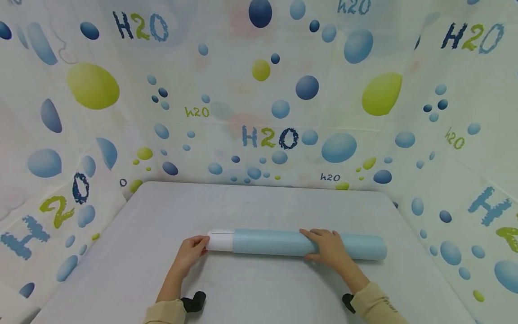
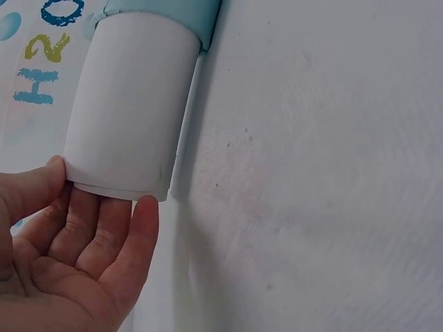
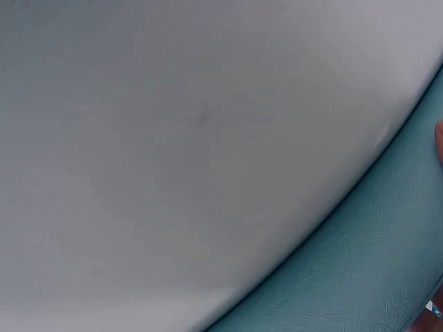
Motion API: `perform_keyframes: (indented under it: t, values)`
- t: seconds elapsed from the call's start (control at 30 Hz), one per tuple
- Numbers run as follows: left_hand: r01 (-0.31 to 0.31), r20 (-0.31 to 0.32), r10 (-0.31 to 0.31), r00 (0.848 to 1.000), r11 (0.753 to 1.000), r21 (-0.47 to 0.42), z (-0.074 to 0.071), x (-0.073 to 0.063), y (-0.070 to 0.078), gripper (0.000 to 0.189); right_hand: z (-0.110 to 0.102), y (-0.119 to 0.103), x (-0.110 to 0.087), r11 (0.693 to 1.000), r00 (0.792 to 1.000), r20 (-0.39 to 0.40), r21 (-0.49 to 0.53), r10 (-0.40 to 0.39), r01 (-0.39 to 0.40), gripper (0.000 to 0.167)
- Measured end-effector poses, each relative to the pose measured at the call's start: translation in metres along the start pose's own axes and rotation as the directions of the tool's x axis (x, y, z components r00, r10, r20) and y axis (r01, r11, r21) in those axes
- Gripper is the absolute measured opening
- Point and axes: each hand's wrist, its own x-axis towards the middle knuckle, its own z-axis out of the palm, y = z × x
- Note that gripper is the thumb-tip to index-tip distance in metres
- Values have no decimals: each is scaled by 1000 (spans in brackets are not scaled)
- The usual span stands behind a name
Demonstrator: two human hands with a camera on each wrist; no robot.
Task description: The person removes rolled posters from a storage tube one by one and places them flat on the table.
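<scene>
A long light-blue roll (image 1: pixel 267 243) with a leathery surface lies crosswise on the table. Out of its left end sticks a white roll (image 1: pixel 221 243); a thin dark line runs along its top, and overlapping layers show at its rim in the left wrist view. My left hand (image 1: pixel 193 253) pinches that white rim, thumb outside and fingers at the end opening. Right of the middle, my right hand (image 1: pixel 329 247) spans the light-blue roll, thumb on the near side and fingers over the far side. Only bits of its fingers (image 3: pixel 439 142) show in the right wrist view.
The table (image 1: pixel 259 288) is covered in white. Behind and beside it hangs a white curtain (image 1: pixel 226 76) with blue and green spots and H2O lettering. Dark wrist devices (image 1: pixel 195 301) sit by both beige sleeves (image 1: pixel 166 312).
</scene>
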Motion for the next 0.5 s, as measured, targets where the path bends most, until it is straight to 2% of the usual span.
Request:
perform_keyframes:
  t: [0.5]
  values:
    - [-6, -15, 6, 1000, 1000, 13, -4, -3, 2, 33, 0, 20, -12, 1000, 998, -56, 6, -5, 5, 74]
